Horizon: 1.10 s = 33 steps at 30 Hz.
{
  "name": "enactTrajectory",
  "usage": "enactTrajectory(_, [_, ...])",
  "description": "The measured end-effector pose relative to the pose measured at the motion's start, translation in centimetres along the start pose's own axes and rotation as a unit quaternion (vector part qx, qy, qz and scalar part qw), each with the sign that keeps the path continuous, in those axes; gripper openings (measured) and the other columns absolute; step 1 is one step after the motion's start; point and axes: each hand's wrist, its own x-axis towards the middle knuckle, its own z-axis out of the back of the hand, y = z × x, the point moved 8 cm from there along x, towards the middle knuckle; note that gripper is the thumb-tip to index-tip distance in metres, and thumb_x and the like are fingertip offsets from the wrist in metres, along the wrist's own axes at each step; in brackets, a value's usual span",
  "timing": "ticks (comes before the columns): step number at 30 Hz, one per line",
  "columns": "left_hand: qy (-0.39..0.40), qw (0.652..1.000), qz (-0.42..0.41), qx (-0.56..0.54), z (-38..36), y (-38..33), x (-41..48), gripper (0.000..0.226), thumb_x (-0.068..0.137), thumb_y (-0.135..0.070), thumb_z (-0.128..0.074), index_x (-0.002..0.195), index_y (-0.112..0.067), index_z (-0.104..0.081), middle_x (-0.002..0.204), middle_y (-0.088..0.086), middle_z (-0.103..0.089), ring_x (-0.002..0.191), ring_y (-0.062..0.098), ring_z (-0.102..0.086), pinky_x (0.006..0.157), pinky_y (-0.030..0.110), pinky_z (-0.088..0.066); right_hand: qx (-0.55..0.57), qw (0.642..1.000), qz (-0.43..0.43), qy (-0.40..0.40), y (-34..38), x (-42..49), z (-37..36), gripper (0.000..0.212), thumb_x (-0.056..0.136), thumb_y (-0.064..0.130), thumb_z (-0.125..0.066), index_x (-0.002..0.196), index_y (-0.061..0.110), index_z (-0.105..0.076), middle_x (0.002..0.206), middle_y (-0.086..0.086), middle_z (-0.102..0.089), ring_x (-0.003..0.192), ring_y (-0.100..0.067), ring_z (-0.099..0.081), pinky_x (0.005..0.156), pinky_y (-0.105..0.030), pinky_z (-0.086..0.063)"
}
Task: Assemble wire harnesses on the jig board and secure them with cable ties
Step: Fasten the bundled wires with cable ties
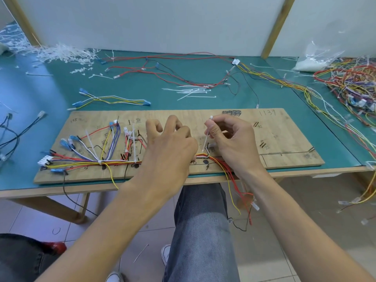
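- Pinching a thin white plastic cable tie [207, 136] between thumb and forefinger, my right hand [230, 139] holds it upright over the middle of the long plywood jig board [284, 139], the tie's head poking out above my fingertips and its tail reaching down towards the wires.
- My left hand [171, 145] lies just beside it on the board, pressing down on the multicoloured wire bundle [81, 162]; the fingers are curled, but whether they actually clasp the wires I cannot tell, as the hand hides them.
- The bundle of red, yellow, white and purple wires runs along the near edge of the board from a white plastic connector [43, 160] at its left end, passes under my left hand, bends at a black metal peg [208, 150] between my hands, then spills off the board's near edge towards my jeans-clad knee [201, 210].
- Two fitted white ties [134, 145] already cinch the bundle on the left half of the board, their long tails standing up.
- Beyond the board, on the green table mat [50, 94], lies a loose heap of spare white ties [193, 91], with a blue-tipped yellow-and-white wire set [114, 99] to its left.
- A tangled pile of finished coloured harnesses [352, 86] sits off the board's far right corner.
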Motion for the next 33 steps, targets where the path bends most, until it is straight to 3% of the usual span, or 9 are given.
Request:
enactTrajectory(9, [-0.012,0.999,-0.021,0.032,-0.8,-0.6,-0.5,0.02,0.08,-0.018,-0.082,0.086,-0.026,-0.064,0.096,-0.008,-0.06,0.111,0.025,-0.047,0.081,0.045,-0.024,0.078,0.997,-0.009,-0.007,-0.4,0.3,0.3,0.012,0.098,0.024,-0.076,0.097,0.013,-0.081,0.088,-0.003,-0.08,0.084,-0.016,-0.074,0.08,-0.03,-0.058])
enactTrajectory(12, [-0.022,0.999,-0.025,0.03,-0.8,-0.7,-0.7,0.019,0.082,-0.016,-0.08,0.09,-0.023,-0.063,0.098,-0.006,-0.06,0.111,0.026,-0.047,0.082,0.046,-0.025,0.083,0.996,-0.024,0.004,-0.5,0.3,0.2,0.013,0.096,0.023,-0.079,0.096,0.011,-0.083,0.087,-0.002,-0.081,0.079,-0.011,-0.07,0.073,-0.028,-0.057])
enactTrajectory(16, [-0.024,0.999,-0.025,0.028,-0.8,-0.7,-0.7,0.021,0.081,-0.015,-0.08,0.09,-0.021,-0.062,0.097,-0.002,-0.06,0.109,0.028,-0.047,0.081,0.046,-0.027,0.033,0.998,-0.035,0.048,-0.7,0.0,-0.6,0.01,0.093,0.019,-0.081,0.097,0.01,-0.084,0.08,-0.001,-0.08,0.067,-0.018,-0.062,0.063,-0.038,-0.058])
enactTrajectory(19, [-0.03,0.999,-0.024,0.023,-0.9,-0.7,-0.7,0.02,0.081,-0.016,-0.08,0.09,-0.021,-0.062,0.097,-0.003,-0.06,0.109,0.028,-0.047,0.081,0.047,-0.028,-0.011,0.997,-0.023,0.07,-0.5,-0.2,-1.0,0.006,0.091,0.014,-0.082,0.095,0.01,-0.085,0.08,0.003,-0.08,0.07,-0.007,-0.074,0.068,-0.026,-0.06])
enactTrajectory(22, [-0.055,0.998,-0.023,0.0,-0.6,-0.6,-1.0,0.019,0.083,-0.021,-0.08,0.091,-0.024,-0.063,0.098,-0.007,-0.06,0.112,0.026,-0.048,0.083,0.046,-0.029,-0.058,0.996,-0.014,0.073,-0.2,-0.3,-1.0,0.005,0.088,0.011,-0.085,0.092,0.014,-0.085,0.084,0.011,-0.077,0.076,0.001,-0.074,0.071,-0.013,-0.053])
enactTrajectory(27, [-0.127,0.983,-0.089,-0.101,0.9,-0.8,-2.4,0.013,0.092,-0.029,-0.071,0.103,-0.024,-0.067,0.108,-0.011,-0.064,0.115,0.021,-0.055,0.092,0.046,-0.035,-0.079,0.992,-0.007,0.103,0.3,-0.3,-1.0,0.002,0.088,0.016,-0.085,0.088,0.014,-0.085,0.087,-0.003,-0.077,0.088,-0.017,-0.07,0.078,-0.032,-0.055])
enactTrajectory(31, [-0.08,0.967,-0.175,-0.167,0.4,-1.7,-3.6,0.013,0.093,-0.027,-0.06,0.1,-0.02,-0.069,0.106,-0.006,-0.066,0.106,0.022,-0.06,0.095,0.042,-0.045,-0.04,0.992,-0.039,0.117,0.0,-0.4,-0.8,0.007,0.087,0.01,-0.085,0.08,0.009,-0.084,0.083,-0.002,-0.077,0.082,-0.018,-0.073,0.075,-0.032,-0.056])
enactTrajectory(33, [-0.067,0.965,-0.181,-0.177,0.1,-1.6,-3.7,0.016,0.091,-0.03,-0.062,0.101,-0.02,-0.068,0.107,-0.005,-0.066,0.105,0.023,-0.059,0.094,0.042,-0.046,-0.04,0.989,-0.041,0.135,0.1,-0.4,-0.8,0.006,0.086,0.008,-0.085,0.08,0.006,-0.084,0.092,-0.002,-0.079,0.091,-0.017,-0.073,0.084,-0.036,-0.058])
